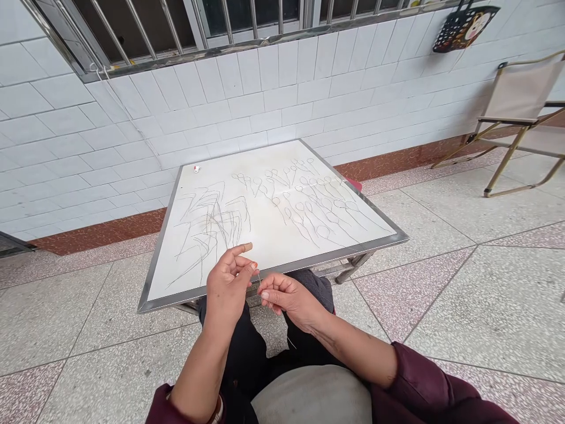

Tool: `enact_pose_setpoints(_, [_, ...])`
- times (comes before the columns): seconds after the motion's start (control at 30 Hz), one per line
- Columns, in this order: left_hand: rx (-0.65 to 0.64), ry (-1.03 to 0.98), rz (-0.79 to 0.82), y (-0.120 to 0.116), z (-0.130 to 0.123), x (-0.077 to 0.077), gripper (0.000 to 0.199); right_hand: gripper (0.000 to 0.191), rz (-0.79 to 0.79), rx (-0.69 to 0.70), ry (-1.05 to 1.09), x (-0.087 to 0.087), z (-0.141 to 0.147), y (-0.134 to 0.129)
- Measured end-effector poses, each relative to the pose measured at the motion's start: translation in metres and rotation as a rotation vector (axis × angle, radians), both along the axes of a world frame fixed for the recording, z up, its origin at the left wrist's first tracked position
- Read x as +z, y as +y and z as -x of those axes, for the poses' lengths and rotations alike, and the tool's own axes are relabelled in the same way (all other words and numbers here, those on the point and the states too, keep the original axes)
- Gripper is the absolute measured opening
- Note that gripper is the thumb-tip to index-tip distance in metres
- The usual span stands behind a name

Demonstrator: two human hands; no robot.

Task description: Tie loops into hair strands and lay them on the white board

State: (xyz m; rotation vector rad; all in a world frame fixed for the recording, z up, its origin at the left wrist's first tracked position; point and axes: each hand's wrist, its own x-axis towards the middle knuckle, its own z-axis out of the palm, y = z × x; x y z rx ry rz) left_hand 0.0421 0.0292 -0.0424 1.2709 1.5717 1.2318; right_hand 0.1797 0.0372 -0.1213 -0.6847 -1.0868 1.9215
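Over the near edge of the table, my left hand (227, 281) pinches a thin wire (259, 279) between thumb and a finger. One of its fingers points outward and wears a tan wrap (248, 247). Just to the right, my right hand (289, 299) is closed on the lower part of the same wire, and a pale end (292, 342) hangs below it. On the table's left half lies a loose tangle of bent wires (215, 215). Many wires with a round loop at one end (323, 231) are spread across the right half.
The white table (269, 247) has a grey metal rim and stands near a tiled wall (247, 106). A small red and white object (196, 169) sits at its far left corner. A folding chair (514, 97) is at the right, below a hanging bag (465, 28).
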Motion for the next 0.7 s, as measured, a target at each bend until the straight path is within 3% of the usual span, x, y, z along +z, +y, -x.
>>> enact_pose_setpoints(0.2, [0.032, -0.075, -0.041, -0.005, -0.005, -0.002, 0.033, 0.034, -0.081, -0.060, -0.023, -0.004, 0.000, -0.005])
enact_pose_setpoints(0.47, [0.121, 0.253, -0.100, -0.009, -0.012, -0.005, 0.033, 0.018, -0.488, -0.198, -0.375, -0.001, -0.002, -0.007])
enact_pose_setpoints(0.7, [0.118, 0.253, -0.095, -0.011, -0.014, -0.005, 0.033, 0.018, -0.585, -0.211, -0.452, -0.001, -0.001, -0.008])
